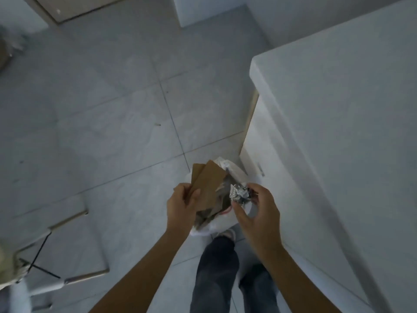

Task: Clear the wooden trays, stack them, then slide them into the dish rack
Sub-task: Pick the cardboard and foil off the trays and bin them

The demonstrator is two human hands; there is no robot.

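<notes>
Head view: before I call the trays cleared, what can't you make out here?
- Wooden trays and dish rack: outside the head view.
- White bag interior: hidden by the brown paper in the left hand and the crumpled foil at the right hand.
- Whether the foil is gripped or leaving the fingers: motion blur.
- Objects at the left edge: cut off and blurred.

We can't really see into the white plastic bag; the brown paper sheets and both hands cover most of it. The crumpled grey-white wad is too blurry to identify. The white worktop runs off the right edge.
</notes>
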